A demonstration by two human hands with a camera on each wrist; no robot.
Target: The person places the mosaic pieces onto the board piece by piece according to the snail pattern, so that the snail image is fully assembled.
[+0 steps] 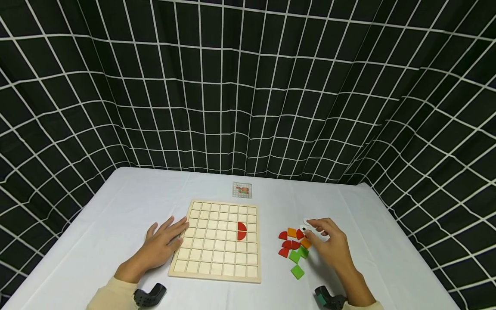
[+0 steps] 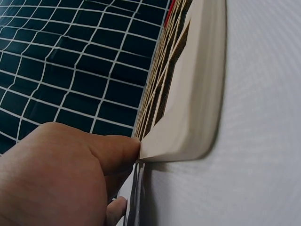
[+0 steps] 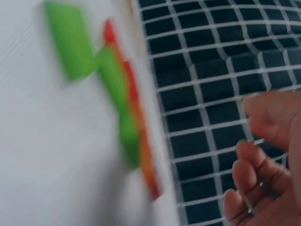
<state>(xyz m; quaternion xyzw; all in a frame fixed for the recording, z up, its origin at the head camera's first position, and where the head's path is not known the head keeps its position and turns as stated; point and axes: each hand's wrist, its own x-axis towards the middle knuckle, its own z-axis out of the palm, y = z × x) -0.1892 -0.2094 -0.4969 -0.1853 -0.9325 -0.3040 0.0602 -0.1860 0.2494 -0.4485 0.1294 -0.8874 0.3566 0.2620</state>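
My left hand (image 1: 160,245) rests at the left side of a wooden grid board (image 1: 217,279), fingers spread and touching its edge. In the left wrist view the thumb (image 2: 117,150) meets the corner of the board's rim. Two red quarter-circle tiles (image 1: 242,226) sit in the grid, together forming a half disc. Over the right of the table my right hand (image 1: 329,243) hovers with thumb and fingers apart and bent. Close to its fingertips are white pieces (image 1: 302,227), one with a black dot. No piece shows between the fingers in the right wrist view.
Beside the right hand lie red tiles (image 1: 283,252), orange tiles (image 1: 292,232) and green square tiles (image 1: 297,271) in a loose cluster. A small picture card (image 1: 242,190) lies beyond the board. A black curtain with white grid lines (image 1: 232,99) surrounds the white table (image 1: 131,193).
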